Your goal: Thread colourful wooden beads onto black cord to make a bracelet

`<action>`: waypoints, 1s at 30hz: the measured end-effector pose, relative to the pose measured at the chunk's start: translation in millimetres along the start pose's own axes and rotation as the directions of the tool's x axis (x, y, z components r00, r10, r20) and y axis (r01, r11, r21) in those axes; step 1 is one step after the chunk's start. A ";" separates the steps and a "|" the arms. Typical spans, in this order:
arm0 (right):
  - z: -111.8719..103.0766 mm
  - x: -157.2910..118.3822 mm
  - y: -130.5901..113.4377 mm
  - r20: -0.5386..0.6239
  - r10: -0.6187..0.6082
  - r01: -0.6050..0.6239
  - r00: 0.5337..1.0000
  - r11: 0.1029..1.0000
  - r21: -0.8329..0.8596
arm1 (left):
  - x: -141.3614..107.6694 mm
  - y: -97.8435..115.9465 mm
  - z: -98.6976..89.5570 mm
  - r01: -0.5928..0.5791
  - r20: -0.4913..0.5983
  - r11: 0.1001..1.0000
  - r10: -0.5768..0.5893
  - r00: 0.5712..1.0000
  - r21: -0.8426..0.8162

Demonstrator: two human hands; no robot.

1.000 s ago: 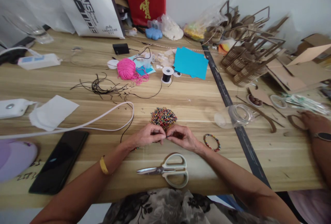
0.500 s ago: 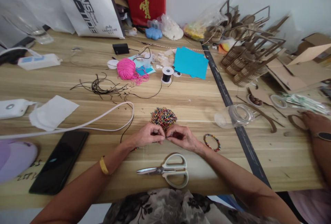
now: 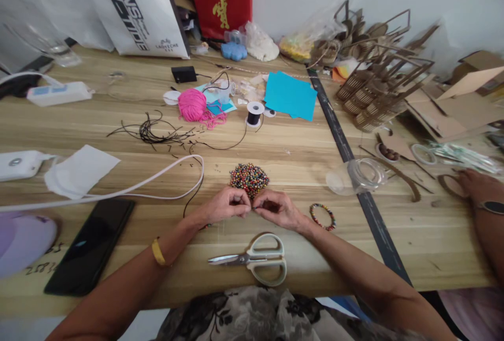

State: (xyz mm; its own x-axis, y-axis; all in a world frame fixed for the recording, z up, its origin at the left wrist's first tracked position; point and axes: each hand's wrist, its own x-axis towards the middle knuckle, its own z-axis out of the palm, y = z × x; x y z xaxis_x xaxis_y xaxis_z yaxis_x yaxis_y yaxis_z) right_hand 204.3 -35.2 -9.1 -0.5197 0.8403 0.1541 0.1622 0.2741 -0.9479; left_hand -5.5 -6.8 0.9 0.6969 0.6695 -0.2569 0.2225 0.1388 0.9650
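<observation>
Fingertips of my left hand (image 3: 230,204) are pinched together, apparently on the thin black cord (image 3: 187,207) that trails behind the wrist. A few strung beads (image 3: 207,226) show below that wrist. Just to its right, my right hand (image 3: 277,207) pinches a small dark bead (image 3: 255,208), partly covered by the fingers. The two sets of fingertips almost meet. Directly beyond them lies a pile of small multicoloured beads (image 3: 249,177). A finished-looking beaded bracelet (image 3: 323,217) rests right of my right wrist. Scissors (image 3: 248,259) with pale handles lie closed between my forearms.
A spool of black cord (image 3: 255,114), pink yarn (image 3: 192,104), blue sheets (image 3: 290,95) and cut black cords (image 3: 151,132) lie farther back. Left are a phone (image 3: 90,246) and a white cable (image 3: 165,166). At right, another person's hand (image 3: 468,181) touches a brown strip.
Both hands stay almost in place, fingertips still pinched close together. Nothing else has visibly moved.
</observation>
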 end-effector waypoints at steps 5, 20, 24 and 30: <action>-1.1 1.7 0.5 0.009 -0.053 0.053 0.999 0.999 0.000 | -0.2 -0.9 -0.1 -0.007 -0.002 1.000 0.007 1.000 0.018; 2.3 -1.0 2.4 -0.005 0.049 -0.049 0.999 0.998 0.048 | 0.8 -1.0 1.0 -0.001 -0.003 1.000 0.001 1.000 0.013; 1.1 -0.7 2.8 -0.011 0.039 -0.038 0.999 0.998 0.051 | 0.0 0.6 0.9 -0.001 0.002 1.000 0.001 1.000 0.015; -0.5 -0.1 3.9 0.004 0.002 -0.002 1.000 0.999 0.051 | 0.2 -0.6 0.9 -0.003 0.002 1.000 0.003 1.000 0.010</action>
State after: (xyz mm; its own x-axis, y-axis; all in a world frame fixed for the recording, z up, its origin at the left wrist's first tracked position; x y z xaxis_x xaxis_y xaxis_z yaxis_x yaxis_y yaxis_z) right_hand 205.4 -34.0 -12.7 -0.5232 0.8387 0.1513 0.1202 0.2483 -0.9612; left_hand -4.8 -7.5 0.1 0.6989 0.6684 -0.2544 0.2272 0.1298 0.9652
